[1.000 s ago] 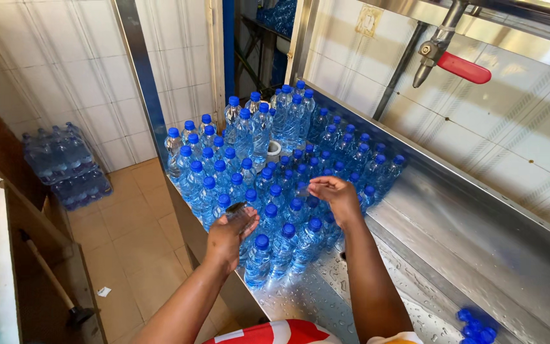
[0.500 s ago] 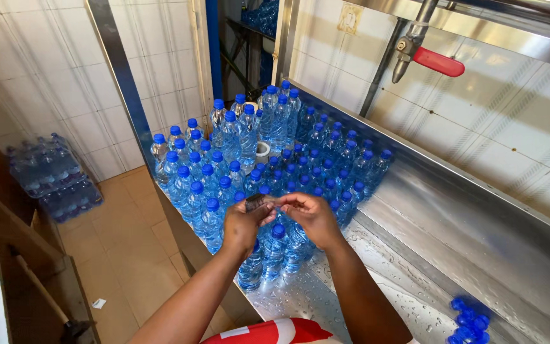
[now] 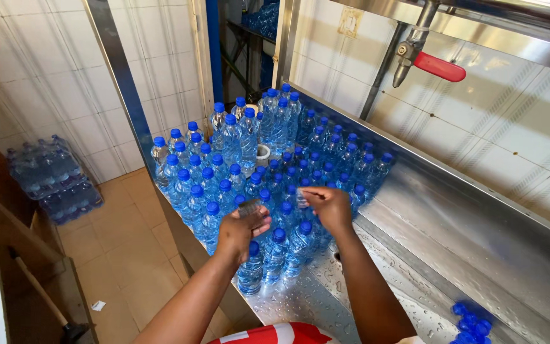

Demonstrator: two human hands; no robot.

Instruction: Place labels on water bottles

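Note:
Several clear water bottles with blue caps [image 3: 243,172] stand packed together on a wet steel counter [image 3: 428,242]. My left hand [image 3: 242,228] hovers over the near bottles and grips a small stack of clear plastic pieces. My right hand [image 3: 329,207] is just to its right, pinching one thin clear strip [image 3: 302,193] between thumb and fingers above a bottle cap. One bottle in the middle has a white uncapped neck [image 3: 263,153].
A tap with a red lever [image 3: 437,65] hangs on the tiled wall at the back right. Loose blue caps [image 3: 469,322] lie at the counter's near right. Shrink-wrapped bottle packs [image 3: 49,178] sit on the tiled floor at left, beside a wooden bench [image 3: 27,255].
My hands came together over the near bottles, then the right hand drew away a little with a clear strip. The view shifted slightly right.

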